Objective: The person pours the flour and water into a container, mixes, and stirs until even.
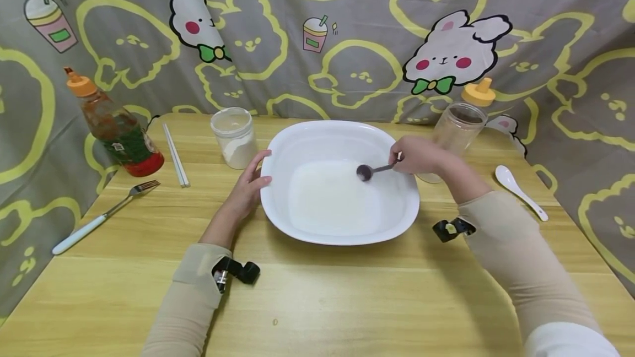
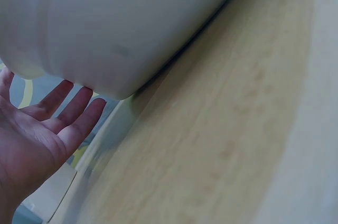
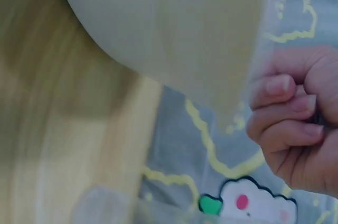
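A large white bowl [image 1: 278, 203] with white liquid in its bottom stands mid-table. My left hand [image 1: 250, 183] rests against its left rim with straight fingers [image 2: 79, 118]; the bowl's outer wall [image 2: 132, 28] fills the left wrist view. My right hand [image 1: 419, 156] pinches the handle of a small metal spoon [image 1: 369, 170], whose head dips toward the liquid inside the bowl. In the right wrist view the curled fingers [image 3: 288, 123] show beside the bowl's wall [image 3: 158, 28]; the spoon is hidden there.
A jar of white powder [image 1: 234, 138] stands left of the bowl, a clear bottle with an orange cap [image 1: 458, 123] behind my right hand. A red sauce bottle [image 1: 116, 125], chopsticks [image 1: 176, 154] and a fork [image 1: 101, 216] lie left; a white spoon [image 1: 521, 191] lies right.
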Available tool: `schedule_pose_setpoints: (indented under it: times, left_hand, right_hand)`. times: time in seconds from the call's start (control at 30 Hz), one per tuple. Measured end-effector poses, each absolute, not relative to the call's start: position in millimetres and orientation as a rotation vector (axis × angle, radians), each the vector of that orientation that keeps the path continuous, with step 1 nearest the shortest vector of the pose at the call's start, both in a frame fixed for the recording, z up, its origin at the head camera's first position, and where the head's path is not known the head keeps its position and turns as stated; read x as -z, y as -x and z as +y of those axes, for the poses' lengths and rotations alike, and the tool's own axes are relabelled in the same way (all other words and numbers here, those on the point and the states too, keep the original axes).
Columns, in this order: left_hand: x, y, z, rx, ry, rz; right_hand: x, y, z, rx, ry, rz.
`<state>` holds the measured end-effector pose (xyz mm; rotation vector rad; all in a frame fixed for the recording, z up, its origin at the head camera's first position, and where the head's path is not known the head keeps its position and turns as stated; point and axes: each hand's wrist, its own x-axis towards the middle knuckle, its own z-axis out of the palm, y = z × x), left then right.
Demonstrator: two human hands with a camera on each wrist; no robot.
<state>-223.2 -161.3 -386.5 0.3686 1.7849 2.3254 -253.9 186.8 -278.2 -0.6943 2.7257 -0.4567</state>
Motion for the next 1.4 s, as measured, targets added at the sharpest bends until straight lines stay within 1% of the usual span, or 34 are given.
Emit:
schedule_pose_setpoints:
  times: [0.23,0.47,0.63,0.7,0.8,0.93,1.07,1.2,1.3,1.4]
  left_hand:
    - [388.4,222.6,-162.6,-2.327,-0.364,1.785]
    - [390.0,223.0,-160.7,-2.328,-0.384,1.791]
    - [389.5,223.3,-159.8,-2.338,-0.385,1.792]
    - [388.9,223.2,-159.6,-2.338,-0.38,1.791]
    - [388.3,223.1,-159.7,-2.331,-0.378,1.796]
    - [387.5,222.8,-159.9,-2.328,-0.377,1.797]
    - [386.4,222.7,-160.2,-2.321,-0.365,1.793]
    - [386.1,222.4,-161.1,-2.319,-0.343,1.792]
    - [386.2,222.0,-161.0,-2.319,-0.338,1.797]
    - [386.3,221.7,-160.2,-2.316,-0.339,1.806]
  right_hand:
    - [306.3,264.4,154.0,0.725,0.635,2.7]
    - [328.6,259.1,132.7,0.984,0.636,2.369]
    - [322.8,247.4,138.0,0.938,0.797,2.16]
    - [315.4,242.4,145.1,0.871,0.879,2.139]
    - [299.6,236.2,159.0,0.76,0.927,2.17]
    - [278.9,234.4,179.7,0.605,0.887,2.305]
    - [269.1,240.9,196.4,0.536,0.817,2.459]
    - [276.4,252.2,196.3,0.563,0.769,2.584]
    - [290.6,259.2,183.4,0.666,0.731,2.612]
    - [305.3,261.9,166.4,0.776,0.762,2.587]
